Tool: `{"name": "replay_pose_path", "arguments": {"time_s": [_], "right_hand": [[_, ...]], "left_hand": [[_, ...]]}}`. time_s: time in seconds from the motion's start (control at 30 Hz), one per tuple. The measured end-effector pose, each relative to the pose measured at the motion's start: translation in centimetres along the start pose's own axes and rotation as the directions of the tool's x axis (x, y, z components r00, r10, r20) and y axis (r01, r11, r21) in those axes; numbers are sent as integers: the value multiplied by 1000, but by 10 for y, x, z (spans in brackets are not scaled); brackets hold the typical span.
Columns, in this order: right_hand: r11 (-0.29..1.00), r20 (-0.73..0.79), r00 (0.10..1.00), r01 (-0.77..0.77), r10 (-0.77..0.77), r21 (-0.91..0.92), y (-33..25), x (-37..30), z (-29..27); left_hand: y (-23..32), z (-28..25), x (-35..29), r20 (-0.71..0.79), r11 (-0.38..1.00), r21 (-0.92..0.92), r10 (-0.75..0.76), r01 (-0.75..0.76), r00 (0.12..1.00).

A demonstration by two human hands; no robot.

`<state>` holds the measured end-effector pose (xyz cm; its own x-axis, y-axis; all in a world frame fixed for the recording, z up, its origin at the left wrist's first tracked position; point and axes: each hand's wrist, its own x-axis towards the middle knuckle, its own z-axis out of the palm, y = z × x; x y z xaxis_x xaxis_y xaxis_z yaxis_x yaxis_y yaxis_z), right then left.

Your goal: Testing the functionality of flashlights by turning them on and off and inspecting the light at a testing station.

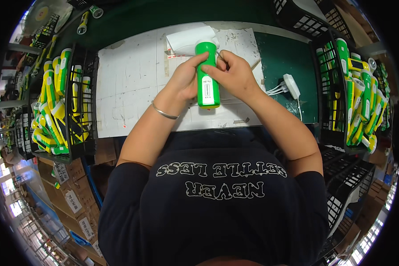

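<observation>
A green flashlight [203, 66] with a white head and a small white label stands lengthwise over the middle of the work surface. My left hand [186, 79] is closed around its left side, the thumb lying across the front near the head. From the right, my right hand [236, 74] presses its thumb on the green body just above the label. Its index finger is bent beside the flashlight, and the other fingers are curled, partly hidden. Behind the head lies a roll or sheet of white backing paper [188, 39].
A black crate [77, 148] of green and yellow flashlights stands at left, another black crate [339, 106] at right. A white charger plug [291, 86] with cables lies right of the white board [128, 88]. Two loose flashlights lie far left. Cartons [71, 186] stand below left.
</observation>
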<state>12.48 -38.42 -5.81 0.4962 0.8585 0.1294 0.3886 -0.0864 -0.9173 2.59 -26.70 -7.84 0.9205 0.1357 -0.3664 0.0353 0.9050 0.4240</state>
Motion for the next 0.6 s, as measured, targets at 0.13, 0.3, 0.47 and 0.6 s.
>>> {"name": "replay_pose_path", "arguments": {"time_s": [0.13,0.3,0.47,0.6], "right_hand": [[963,28,996,-88,84,253,1,0,-4],[947,60,978,-210,201,244,11,4,-34],[979,382,922,-135,68,152,-1,3,-60],[985,398,915,-126,69,118,-18,-8,-67]], "left_hand": [[8,-12,-1,117,989,-41,-137,142,984],[4,5,-13,-34,992,-27,-124,123,992],[7,34,-50,347,-253,925,261,-283,901],[29,32,-75,303,-443,868,115,-224,946]]}}
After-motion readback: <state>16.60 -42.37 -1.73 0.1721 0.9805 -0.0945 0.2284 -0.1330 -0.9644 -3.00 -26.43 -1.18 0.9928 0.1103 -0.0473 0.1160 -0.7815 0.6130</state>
